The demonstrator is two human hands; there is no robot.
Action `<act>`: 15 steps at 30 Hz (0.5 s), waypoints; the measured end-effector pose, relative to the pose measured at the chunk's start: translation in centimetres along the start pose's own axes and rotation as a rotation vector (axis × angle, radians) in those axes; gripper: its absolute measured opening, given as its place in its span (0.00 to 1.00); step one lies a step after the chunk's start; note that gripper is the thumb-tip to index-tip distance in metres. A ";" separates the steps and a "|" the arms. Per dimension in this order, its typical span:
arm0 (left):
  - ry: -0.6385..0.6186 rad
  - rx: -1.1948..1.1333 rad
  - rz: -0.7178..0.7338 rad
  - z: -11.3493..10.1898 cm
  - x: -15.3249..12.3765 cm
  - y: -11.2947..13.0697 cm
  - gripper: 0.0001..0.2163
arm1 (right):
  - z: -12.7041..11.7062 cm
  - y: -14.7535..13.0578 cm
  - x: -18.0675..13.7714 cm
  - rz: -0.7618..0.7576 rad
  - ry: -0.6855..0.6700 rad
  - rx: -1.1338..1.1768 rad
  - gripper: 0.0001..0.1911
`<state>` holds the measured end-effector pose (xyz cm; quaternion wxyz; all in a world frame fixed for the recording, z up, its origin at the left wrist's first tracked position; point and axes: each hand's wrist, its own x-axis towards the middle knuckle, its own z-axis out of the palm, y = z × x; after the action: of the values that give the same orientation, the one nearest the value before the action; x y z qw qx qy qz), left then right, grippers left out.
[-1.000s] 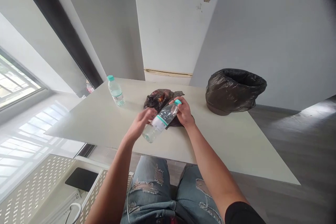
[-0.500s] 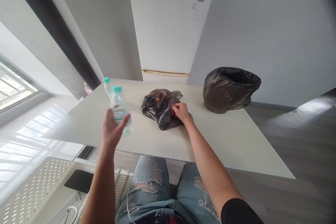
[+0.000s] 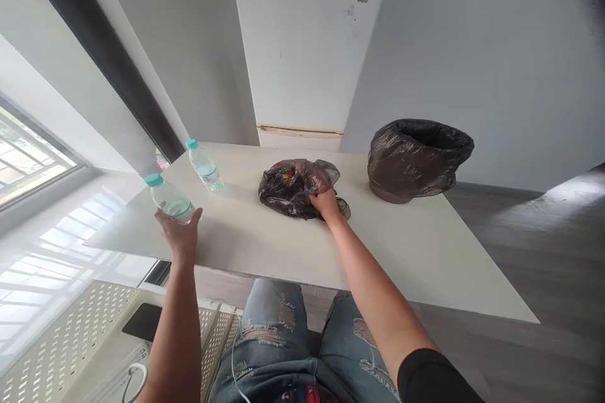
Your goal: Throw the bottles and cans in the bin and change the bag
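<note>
At the left of the table, my left hand point(image 3: 178, 232) is wrapped round the lower part of a clear plastic bottle point(image 3: 165, 195) with a green cap. The bottle looks upright, at or just above the tabletop. Behind it stands a second clear bottle point(image 3: 204, 167) with the same kind of cap. My right hand point(image 3: 326, 200) grips a crumpled black plastic bag point(image 3: 286, 195) in the middle of the table. Thin bag film covers some of its fingers. Reddish-orange things show dimly through the bag, too veiled to name.
A brown bin point(image 3: 390, 194) lined with a black bag stands at the table's right rear. Behind the white table point(image 3: 265, 252) is a white fridge point(image 3: 307, 44). A perforated pale rack point(image 3: 70, 327) with a dark phone point(image 3: 142, 321) sits lower left, beside a white cable point(image 3: 137, 378).
My left hand has carried the bottle left and lowered it toward the table, uncovering the second bottle. My right hand has slipped further under the film, and the bag's top has shifted right.
</note>
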<state>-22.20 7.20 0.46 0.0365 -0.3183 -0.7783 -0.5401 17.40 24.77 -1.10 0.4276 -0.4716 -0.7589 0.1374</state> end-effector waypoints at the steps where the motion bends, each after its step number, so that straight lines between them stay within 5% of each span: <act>1: -0.014 0.013 -0.028 0.1 0.2 -0.1 0.42 | 0.0 -0.1 0.0 0.001 0.015 -0.006 0.28; 5: -0.035 0.073 -0.073 0.3 1.4 -0.3 0.37 | -0.3 -0.8 0.1 -0.028 0.017 0.009 0.21; 9: -0.044 0.103 -0.055 0.4 2.5 -0.8 0.34 | -0.6 -1.1 0.2 -0.085 -0.018 0.077 0.27; 13: -0.084 0.080 -0.064 0.2 2.4 -0.9 0.37 | -0.4 -0.8 0.1 -0.082 -0.048 0.112 0.30; 15: 0.004 0.064 -0.005 -0.2 1.5 -0.4 0.42 | -0.2 -0.4 0.1 -0.085 -0.030 0.081 0.27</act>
<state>-23.68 7.65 0.83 0.0468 -0.3138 -0.7959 -0.5156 17.27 24.59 -0.72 0.4402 -0.4189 -0.7785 0.1568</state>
